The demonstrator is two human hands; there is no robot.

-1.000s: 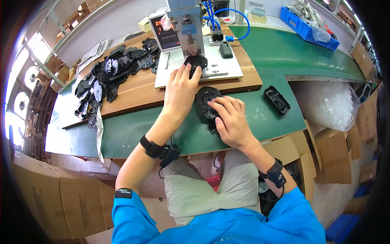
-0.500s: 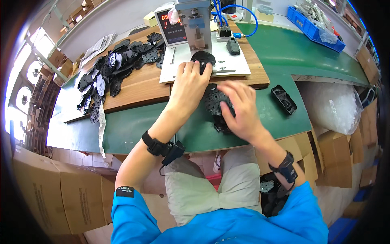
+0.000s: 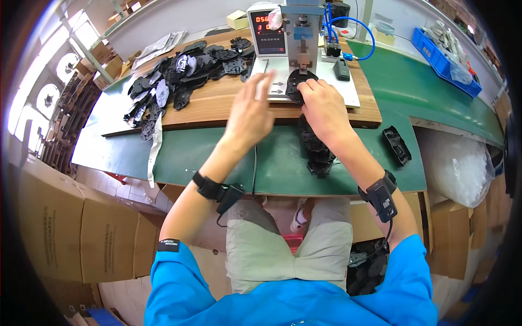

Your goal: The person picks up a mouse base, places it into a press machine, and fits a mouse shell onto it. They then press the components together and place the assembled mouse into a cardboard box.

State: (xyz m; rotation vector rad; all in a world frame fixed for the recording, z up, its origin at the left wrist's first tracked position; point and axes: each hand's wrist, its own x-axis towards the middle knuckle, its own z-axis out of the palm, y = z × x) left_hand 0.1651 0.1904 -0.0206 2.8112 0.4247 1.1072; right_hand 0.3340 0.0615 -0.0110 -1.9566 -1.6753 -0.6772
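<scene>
Right hand (image 3: 325, 106) had moved up from near stack (image 3: 315, 146), pressing a black part (image 3: 296, 84) under the press (image 3: 298, 32) | left hand (image 3: 251, 111) lifted off, fingers spread, empty | part now seated.

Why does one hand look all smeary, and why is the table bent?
In the head view the left hand is motion-blurred, its fingers smeared, while the right hand on the round black plastic part looks sharp; the fisheye lens curves the green table edge; bright window light washes out the upper left.
</scene>
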